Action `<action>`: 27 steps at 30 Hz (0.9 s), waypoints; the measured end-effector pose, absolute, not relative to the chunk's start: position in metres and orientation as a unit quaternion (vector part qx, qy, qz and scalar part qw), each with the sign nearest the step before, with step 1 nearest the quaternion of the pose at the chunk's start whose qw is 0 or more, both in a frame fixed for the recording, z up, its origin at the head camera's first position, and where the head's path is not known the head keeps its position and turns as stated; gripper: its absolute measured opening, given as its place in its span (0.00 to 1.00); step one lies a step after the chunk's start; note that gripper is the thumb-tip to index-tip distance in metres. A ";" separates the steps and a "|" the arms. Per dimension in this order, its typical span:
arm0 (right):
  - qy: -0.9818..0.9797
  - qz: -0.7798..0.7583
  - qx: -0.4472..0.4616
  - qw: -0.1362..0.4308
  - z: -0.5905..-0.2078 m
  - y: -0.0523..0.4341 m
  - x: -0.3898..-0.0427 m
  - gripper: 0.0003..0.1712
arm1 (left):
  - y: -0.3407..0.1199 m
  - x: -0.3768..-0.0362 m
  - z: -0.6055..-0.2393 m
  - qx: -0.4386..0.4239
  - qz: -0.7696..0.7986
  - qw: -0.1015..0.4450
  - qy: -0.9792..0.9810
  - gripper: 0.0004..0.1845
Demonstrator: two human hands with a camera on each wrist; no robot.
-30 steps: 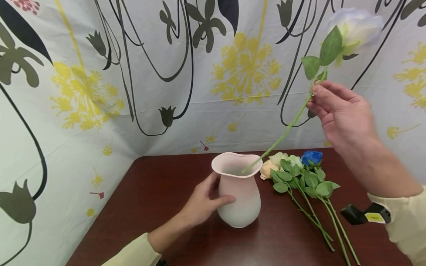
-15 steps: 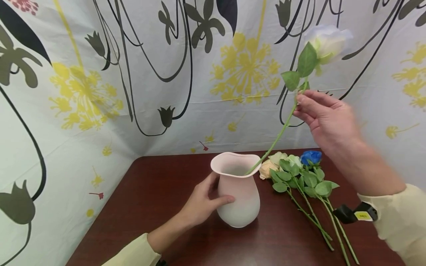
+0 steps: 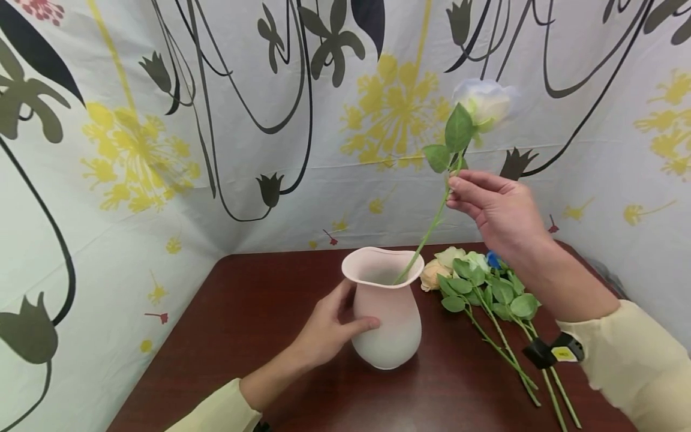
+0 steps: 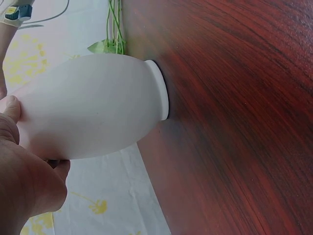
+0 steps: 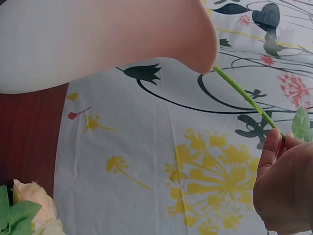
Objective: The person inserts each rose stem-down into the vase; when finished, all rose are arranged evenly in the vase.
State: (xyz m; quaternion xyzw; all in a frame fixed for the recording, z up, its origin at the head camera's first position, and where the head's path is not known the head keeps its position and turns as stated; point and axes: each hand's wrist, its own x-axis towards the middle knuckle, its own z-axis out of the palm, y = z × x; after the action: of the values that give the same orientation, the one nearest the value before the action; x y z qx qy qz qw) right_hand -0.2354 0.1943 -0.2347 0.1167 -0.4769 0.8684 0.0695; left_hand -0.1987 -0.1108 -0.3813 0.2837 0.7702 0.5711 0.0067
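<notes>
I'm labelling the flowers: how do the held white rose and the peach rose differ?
The white rose looks bluish-white, the peach rose pale orange. The right hand pinches the white rose, its lower end inside the vase; the peach rose lies on the table. Both blooms are pale.

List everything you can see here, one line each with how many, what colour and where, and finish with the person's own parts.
Vase: one, pinkish white, upright on the table
White rose: one, white with green stem, above the vase, stem end in its mouth
Peach rose: one, peach, lying right of the vase
Pale roses: two, cream and greenish white, beside the peach one
Blue rose: one, blue, partly hidden behind the right forearm
Table: one, reddish brown, underneath
Patterned cloth: white with yellow, grey and red prints, behind the table
Wrist devices: two, black, at the cuffs
Sleeves: two, cream, on the forearms
Left hand: one, holding the vase
Right hand: one, pinching the white rose's stem
</notes>
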 end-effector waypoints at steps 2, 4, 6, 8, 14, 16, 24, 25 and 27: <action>-0.490 0.862 0.115 0.065 -0.237 0.191 -0.236 0.08 | -0.111 -0.199 -0.382 0.283 0.571 0.007 0.770 0.42; -0.498 0.857 0.114 0.062 -0.240 0.187 -0.237 0.07 | -0.111 -0.199 -0.382 0.282 0.571 0.007 0.771 0.42; -0.502 0.855 0.115 0.059 -0.242 0.184 -0.238 0.07 | -0.110 -0.198 -0.381 0.282 0.570 0.007 0.772 0.41; -0.504 0.854 0.118 0.056 -0.244 0.181 -0.239 0.07 | -0.110 -0.198 -0.381 0.282 0.570 0.008 0.772 0.41; -0.539 0.832 0.123 0.044 -0.248 0.172 -0.241 0.06 | -0.111 -0.199 -0.382 0.283 0.573 0.010 0.769 0.42; -0.556 0.821 0.125 0.039 -0.249 0.169 -0.242 0.05 | -0.111 -0.199 -0.383 0.282 0.572 0.010 0.770 0.42; -0.630 0.764 0.135 0.018 -0.258 0.154 -0.244 0.05 | -0.110 -0.199 -0.384 0.284 0.576 0.008 0.767 0.42; -0.639 0.757 0.136 0.016 -0.259 0.153 -0.244 0.05 | -0.110 -0.199 -0.384 0.282 0.576 0.008 0.767 0.42; -0.655 0.743 0.138 0.012 -0.261 0.149 -0.244 0.06 | -0.110 -0.199 -0.383 0.283 0.576 0.007 0.766 0.42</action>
State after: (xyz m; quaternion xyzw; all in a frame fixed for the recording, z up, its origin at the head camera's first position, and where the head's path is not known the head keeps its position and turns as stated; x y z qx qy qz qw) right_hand -0.2441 0.1487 -0.2605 0.1377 -0.6553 0.7426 0.0122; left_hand -0.1988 -0.1101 -0.3834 0.2831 0.7664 0.5765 0.0073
